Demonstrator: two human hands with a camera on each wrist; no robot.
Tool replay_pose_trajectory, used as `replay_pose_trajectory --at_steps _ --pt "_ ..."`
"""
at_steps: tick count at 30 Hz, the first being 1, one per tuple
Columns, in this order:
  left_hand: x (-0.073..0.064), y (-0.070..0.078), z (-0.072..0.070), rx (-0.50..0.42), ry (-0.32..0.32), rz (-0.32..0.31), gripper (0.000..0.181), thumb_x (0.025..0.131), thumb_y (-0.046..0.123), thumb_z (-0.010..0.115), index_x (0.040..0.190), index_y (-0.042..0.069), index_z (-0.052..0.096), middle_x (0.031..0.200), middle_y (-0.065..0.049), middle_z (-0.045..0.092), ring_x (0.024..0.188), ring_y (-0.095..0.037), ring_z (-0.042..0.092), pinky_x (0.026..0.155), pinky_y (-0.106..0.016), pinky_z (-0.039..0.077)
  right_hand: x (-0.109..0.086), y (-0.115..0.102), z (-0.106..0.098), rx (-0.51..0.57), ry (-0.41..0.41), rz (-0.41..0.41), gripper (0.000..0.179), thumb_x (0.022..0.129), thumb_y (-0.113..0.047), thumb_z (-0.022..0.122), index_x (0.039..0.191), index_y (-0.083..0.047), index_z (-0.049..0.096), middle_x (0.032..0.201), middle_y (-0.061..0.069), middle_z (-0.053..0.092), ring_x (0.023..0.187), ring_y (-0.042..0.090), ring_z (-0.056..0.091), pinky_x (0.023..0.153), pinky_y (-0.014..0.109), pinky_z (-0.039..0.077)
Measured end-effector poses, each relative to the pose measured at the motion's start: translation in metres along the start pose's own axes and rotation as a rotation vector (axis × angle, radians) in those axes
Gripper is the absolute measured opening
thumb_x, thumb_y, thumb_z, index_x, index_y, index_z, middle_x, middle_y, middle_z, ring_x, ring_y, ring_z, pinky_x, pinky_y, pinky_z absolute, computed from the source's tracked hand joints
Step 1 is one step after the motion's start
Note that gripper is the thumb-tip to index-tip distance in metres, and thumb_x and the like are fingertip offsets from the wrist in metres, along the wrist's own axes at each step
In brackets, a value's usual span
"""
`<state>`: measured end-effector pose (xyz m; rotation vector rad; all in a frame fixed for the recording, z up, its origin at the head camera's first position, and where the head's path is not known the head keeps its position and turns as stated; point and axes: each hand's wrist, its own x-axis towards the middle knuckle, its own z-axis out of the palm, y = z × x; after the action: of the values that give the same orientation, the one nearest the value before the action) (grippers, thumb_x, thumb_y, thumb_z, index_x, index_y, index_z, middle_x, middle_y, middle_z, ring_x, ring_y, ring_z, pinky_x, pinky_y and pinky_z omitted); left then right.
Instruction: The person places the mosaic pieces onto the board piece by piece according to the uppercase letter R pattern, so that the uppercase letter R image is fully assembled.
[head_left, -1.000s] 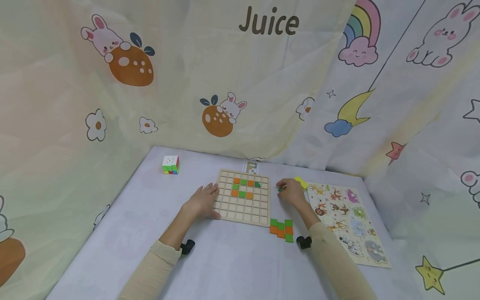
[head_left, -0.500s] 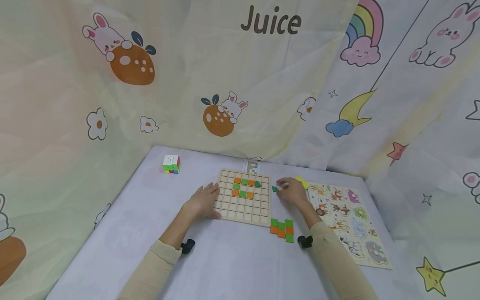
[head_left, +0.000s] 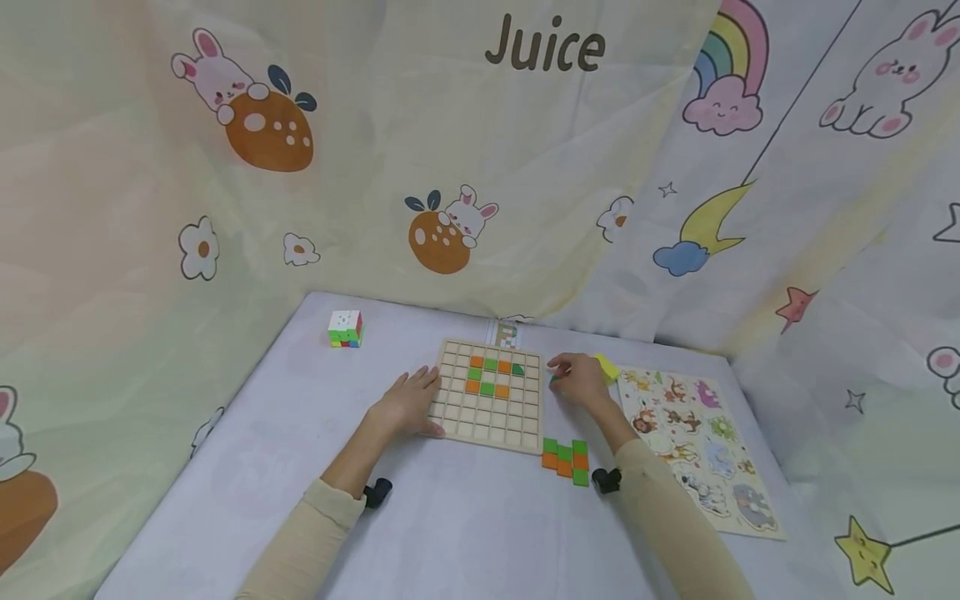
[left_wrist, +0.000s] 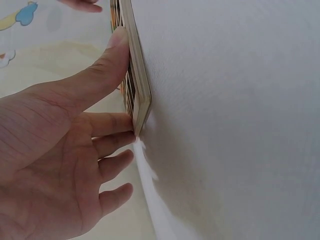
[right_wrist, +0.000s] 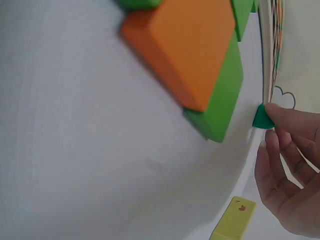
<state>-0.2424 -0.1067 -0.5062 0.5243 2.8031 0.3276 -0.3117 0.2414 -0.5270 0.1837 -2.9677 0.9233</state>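
Observation:
A wooden grid board [head_left: 486,418] lies mid-table, with orange and green square tiles [head_left: 475,374] and one dark green curved-edge tile [head_left: 518,369] in its upper cells. My left hand [head_left: 409,403] rests along the board's left side, fingers extended. The left wrist view shows its thumb [left_wrist: 107,65] against the board's edge [left_wrist: 142,85] and two fingertips at the corner. Just right of the board, my right hand [head_left: 583,381] pinches a small dark green tile [right_wrist: 262,118] between thumb and fingers. From the head, those fingers mostly hide this tile.
Several green and orange tiles [head_left: 564,461] lie grouped near the board's lower right corner. An animal puzzle board [head_left: 701,450] and a yellow block [head_left: 607,367] are at the right. A puzzle cube [head_left: 345,329] sits back left; a pattern card [head_left: 506,334] lies behind the board.
The dark green tile showed beside the right fingertips half a second ago; now the fingers cover most of it. The right hand has shifted slightly left. The left hand stays at the board.

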Motion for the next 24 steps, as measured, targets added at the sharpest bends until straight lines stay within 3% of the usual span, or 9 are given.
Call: replay_pose_trajectory --at_steps 3,8,13,18,24 --pt "0.0 0.0 0.0 0.001 0.0 0.002 0.107 0.078 0.044 0.09 0.157 -0.007 0.038 0.169 -0.02 0.028 0.159 -0.037 0.02 0.129 -0.056 0.017 -0.004 -0.003 -0.005 0.011 0.014 -0.003 0.03 0.083 -0.007 0.087 0.113 -0.008 0.08 0.088 0.005 0.071 0.079 0.023 0.066 0.062 0.034 0.052" --pt "0.001 0.0 -0.001 0.006 -0.003 -0.001 0.108 0.078 0.045 0.09 0.157 -0.007 0.038 0.169 -0.02 0.028 0.158 -0.038 0.02 0.129 -0.056 0.018 -0.009 -0.009 -0.009 0.05 0.027 -0.022 0.031 0.086 -0.012 0.086 0.116 -0.01 0.079 0.097 0.008 0.077 0.073 0.021 0.066 0.06 0.031 0.049" --pt "0.0 0.001 -0.001 -0.001 -0.011 -0.005 0.108 0.079 0.046 0.089 0.159 -0.005 0.036 0.17 -0.018 0.026 0.159 -0.036 0.02 0.129 -0.055 0.016 -0.013 -0.018 -0.008 0.16 0.016 -0.045 0.024 0.091 -0.011 0.081 0.115 -0.008 0.08 0.1 0.01 0.079 0.076 0.026 0.073 0.058 0.033 0.054" --pt "0.0 0.0 -0.003 0.001 -0.004 -0.01 0.108 0.078 0.045 0.09 0.158 -0.006 0.037 0.169 -0.019 0.027 0.158 -0.037 0.021 0.129 -0.056 0.017 -0.015 -0.026 -0.002 0.295 -0.035 -0.059 0.023 0.091 -0.007 0.081 0.114 -0.003 0.079 0.099 0.012 0.079 0.079 0.025 0.077 0.068 0.041 0.065" --pt "-0.001 0.002 -0.003 -0.002 -0.004 -0.003 0.107 0.079 0.044 0.09 0.157 -0.006 0.037 0.169 -0.02 0.028 0.158 -0.037 0.021 0.128 -0.056 0.017 -0.017 -0.033 0.008 0.274 -0.036 -0.069 0.027 0.088 -0.011 0.085 0.113 -0.004 0.079 0.095 0.009 0.078 0.085 0.022 0.072 0.071 0.036 0.06"
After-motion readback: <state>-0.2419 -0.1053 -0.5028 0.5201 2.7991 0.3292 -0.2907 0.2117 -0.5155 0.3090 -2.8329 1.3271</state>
